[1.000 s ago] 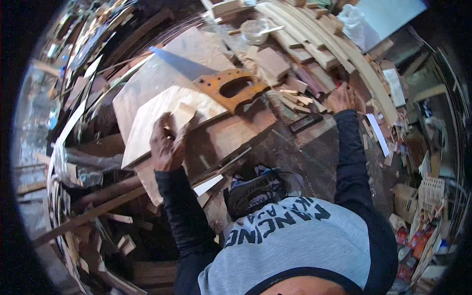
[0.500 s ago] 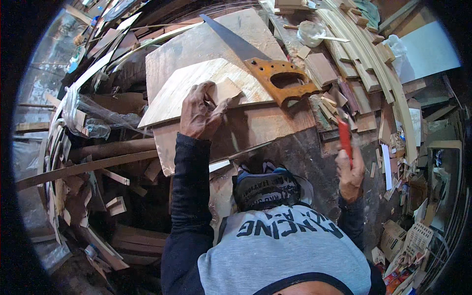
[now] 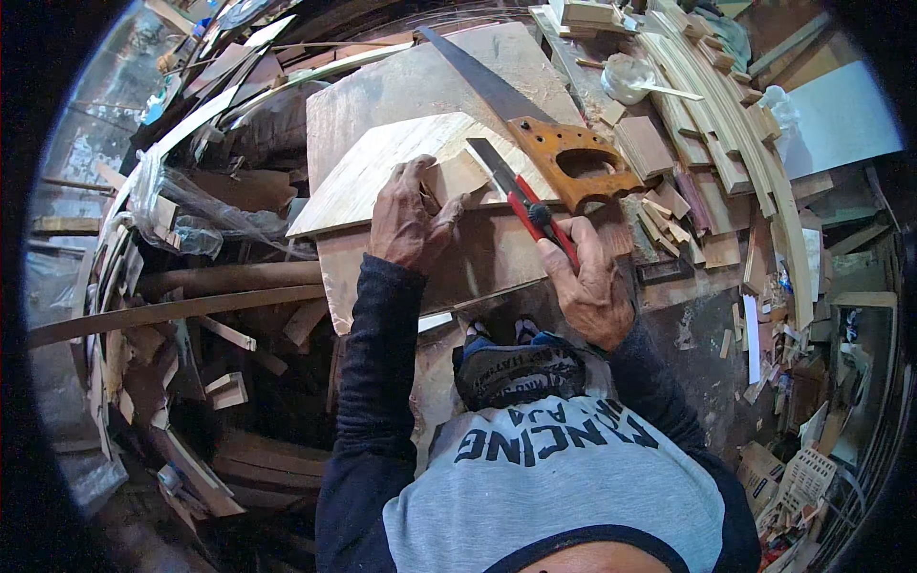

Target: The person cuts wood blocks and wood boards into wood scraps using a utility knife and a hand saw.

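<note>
Red utility knife (image 3: pixel 523 202) and wood block (image 3: pixel 460 179) in 2 hands

The left hand (image 3: pixel 409 222) has its fingers partly closed on the block, which extends ahead of the thumb on a pale board (image 3: pixel 363 177). The right hand (image 3: pixel 590 291) has its fingers wrapped around the knife; ahead of them, its blade meets the block's right edge in view, contact unclear. Just beyond those fingers lies 1 handsaw (image 3: pixel 573 162).

Wood block (image 3: pixel 462 175) partly behind left hand (image 3: pixel 406 218); red cutter (image 3: pixel 538 214) partly inside right hand (image 3: pixel 594 288)
</note>
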Demonstrator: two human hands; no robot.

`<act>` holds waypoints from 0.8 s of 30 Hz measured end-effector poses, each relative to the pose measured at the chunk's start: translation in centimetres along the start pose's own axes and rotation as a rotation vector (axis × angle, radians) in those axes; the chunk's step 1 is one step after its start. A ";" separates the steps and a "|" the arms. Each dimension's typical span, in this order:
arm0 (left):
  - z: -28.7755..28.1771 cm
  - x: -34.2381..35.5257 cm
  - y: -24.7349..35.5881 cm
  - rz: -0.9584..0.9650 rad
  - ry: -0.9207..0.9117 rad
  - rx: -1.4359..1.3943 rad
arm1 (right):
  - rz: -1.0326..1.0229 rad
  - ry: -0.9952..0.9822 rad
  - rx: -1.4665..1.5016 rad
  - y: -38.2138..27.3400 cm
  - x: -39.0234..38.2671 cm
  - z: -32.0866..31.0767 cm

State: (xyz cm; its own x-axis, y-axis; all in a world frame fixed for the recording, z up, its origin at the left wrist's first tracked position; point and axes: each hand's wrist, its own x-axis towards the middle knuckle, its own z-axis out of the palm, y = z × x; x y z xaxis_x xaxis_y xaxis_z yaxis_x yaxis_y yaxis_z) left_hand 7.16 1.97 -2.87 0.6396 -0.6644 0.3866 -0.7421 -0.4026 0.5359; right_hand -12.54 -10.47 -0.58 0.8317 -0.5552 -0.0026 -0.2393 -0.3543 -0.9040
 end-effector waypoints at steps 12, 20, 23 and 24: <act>-0.5 0.9 -0.3 0.017 -0.107 0.015 | -0.374 0.067 -0.318 0.3 2.2 1.4; -0.6 1.3 -0.8 0.058 -0.156 0.015 | -0.368 0.014 -0.454 0.0 2.8 1.5; -1.0 1.6 -0.5 0.053 -0.172 0.020 | -0.375 -0.011 -0.476 -0.4 2.9 1.4; -1.2 1.7 -0.4 0.051 -0.172 0.020 | -0.418 -0.008 -0.476 -0.8 3.1 1.3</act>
State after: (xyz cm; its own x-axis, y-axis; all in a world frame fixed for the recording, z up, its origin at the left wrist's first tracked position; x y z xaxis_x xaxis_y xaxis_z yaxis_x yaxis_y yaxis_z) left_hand 8.77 1.76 -1.58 0.5584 -0.7816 0.2780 -0.7779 -0.3768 0.5029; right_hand -9.15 -10.89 -0.47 0.9066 -0.2925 0.3042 -0.0887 -0.8368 -0.5403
